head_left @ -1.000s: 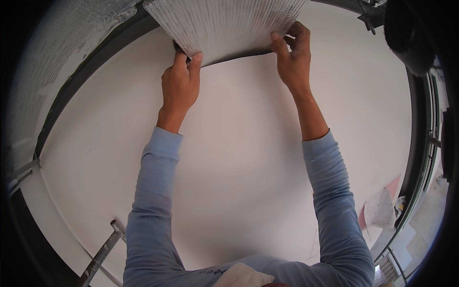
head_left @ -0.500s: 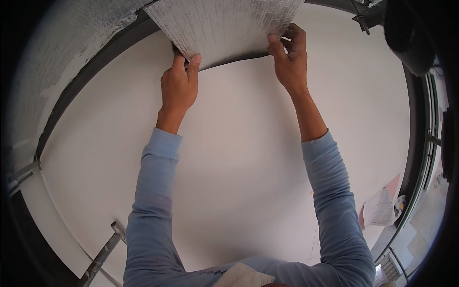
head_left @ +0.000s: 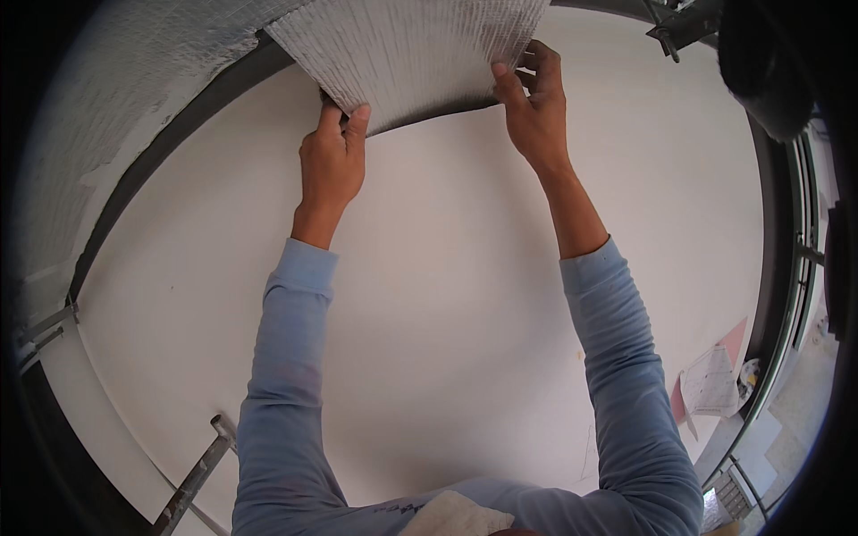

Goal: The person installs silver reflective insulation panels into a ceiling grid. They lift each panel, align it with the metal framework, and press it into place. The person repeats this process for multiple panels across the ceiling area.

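Note:
A silvery foil-faced insulation sheet (head_left: 420,54) with a dark underside hangs at the top of the view. My left hand (head_left: 332,159) is closed on its lower left corner, thumb on the foil and fingers behind. At the right edge, my right hand (head_left: 538,116) pinches the sheet between thumb and fingers, some of which curl behind it. The sheet's lower edge bows between both hands, showing a dark strip. Its top runs out of the picture. Behind it spreads a broad white panel (head_left: 447,295).
More silvery foil covering (head_left: 152,107) lines the upper left, bordered by a dark frame strip (head_left: 179,152). A metal pipe (head_left: 192,478) stands at lower left. A metal clamp (head_left: 666,36) sits at upper right. Papers (head_left: 710,384) lie at lower right beside a railing (head_left: 746,433).
Both hands and the foil sheet have shifted slightly left, the right hand a little more. The grip on both edges stays the same.

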Demonstrator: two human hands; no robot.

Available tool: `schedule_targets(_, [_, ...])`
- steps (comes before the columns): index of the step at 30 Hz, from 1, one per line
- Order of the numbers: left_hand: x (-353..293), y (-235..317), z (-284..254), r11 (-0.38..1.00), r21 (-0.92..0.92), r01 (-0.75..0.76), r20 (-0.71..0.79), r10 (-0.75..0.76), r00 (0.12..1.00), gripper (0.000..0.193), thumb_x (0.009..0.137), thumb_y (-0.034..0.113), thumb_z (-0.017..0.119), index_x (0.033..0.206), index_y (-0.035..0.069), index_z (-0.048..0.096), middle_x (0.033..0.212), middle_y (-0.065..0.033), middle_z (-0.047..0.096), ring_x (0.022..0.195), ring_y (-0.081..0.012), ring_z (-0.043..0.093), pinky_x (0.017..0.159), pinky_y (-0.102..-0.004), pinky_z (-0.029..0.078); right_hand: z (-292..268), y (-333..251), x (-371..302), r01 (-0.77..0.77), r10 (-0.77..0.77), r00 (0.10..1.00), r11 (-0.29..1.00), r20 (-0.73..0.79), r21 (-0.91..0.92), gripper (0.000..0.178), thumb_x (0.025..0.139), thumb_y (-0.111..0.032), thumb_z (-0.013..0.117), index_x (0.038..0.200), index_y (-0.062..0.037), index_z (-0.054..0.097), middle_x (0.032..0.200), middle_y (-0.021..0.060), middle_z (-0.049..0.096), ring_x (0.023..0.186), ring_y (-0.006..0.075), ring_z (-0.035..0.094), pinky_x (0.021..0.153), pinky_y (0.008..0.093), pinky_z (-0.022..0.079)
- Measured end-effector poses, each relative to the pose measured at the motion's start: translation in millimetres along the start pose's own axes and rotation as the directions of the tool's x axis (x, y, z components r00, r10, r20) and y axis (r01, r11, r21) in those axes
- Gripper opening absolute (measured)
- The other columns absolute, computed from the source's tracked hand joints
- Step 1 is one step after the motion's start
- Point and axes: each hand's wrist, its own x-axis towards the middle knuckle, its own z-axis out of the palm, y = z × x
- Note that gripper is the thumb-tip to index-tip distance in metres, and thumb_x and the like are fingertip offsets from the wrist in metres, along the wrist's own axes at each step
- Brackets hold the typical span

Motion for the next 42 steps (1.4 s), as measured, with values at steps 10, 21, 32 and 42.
schedule_targets(10, [2,7,-2,0.999,0.054,-0.002,-0.018,0.003,1.0,0.038,0.106,0.04,0.055,0.117,0.004,0.061,0.086,-0.0208,0.073,0.083,-0.0421,0.072,0.075,-0.0496,0.057,2,4,4,0.022,-0.02,0.999,0.998,-0.036,0.063,0.058,0.1,-0.031,0.069,0.141,0.0005,0.044,0.125,0.0164,0.062,0.104,0.0229,0.065,0.081,0.0326,0.057])
schedule_targets(21, [5,-11,7,0.995,0.033,-0.091,-0.087,0.093,0.992,0.04,0.103,0.042,0.061,0.099,0.002,0.06,0.064,-0.0122,0.066,0.059,-0.0329,0.067,0.056,-0.043,0.052,9,6,3,0.01,-0.006,0.999,0.993,-0.039,0.116,0.06,0.101,-0.028,0.068,0.143,0.0048,0.04,0.131,0.0189,0.057,0.1,0.0205,0.067,0.082,0.0323,0.062])
schedule_targets(32, [-2,-1,8,0.997,-0.055,0.046,-0.229,-0.057,0.972,0.063,0.091,0.051,0.074,0.111,-0.005,0.055,0.071,-0.0144,0.067,0.066,-0.0323,0.069,0.062,-0.0431,0.055,2,-3,3,-0.032,0.033,0.999,0.99,-0.005,0.138,0.065,0.101,-0.02,0.067,0.147,0.0066,0.029,0.141,0.0273,0.046,0.124,0.0307,0.057,0.096,0.044,0.063])
schedule_targets(42, [-6,4,11,0.984,-0.084,0.16,-0.134,-0.17,0.976,0.065,0.095,0.051,0.07,0.123,-0.004,0.05,0.085,-0.0171,0.073,0.076,-0.0319,0.074,0.069,-0.041,0.059,10,-18,-1,-0.092,0.093,0.996,0.995,-0.01,0.047,0.066,0.105,-0.022,0.059,0.152,0.0058,0.02,0.147,0.0273,0.04,0.132,0.0322,0.051,0.103,0.0472,0.06])
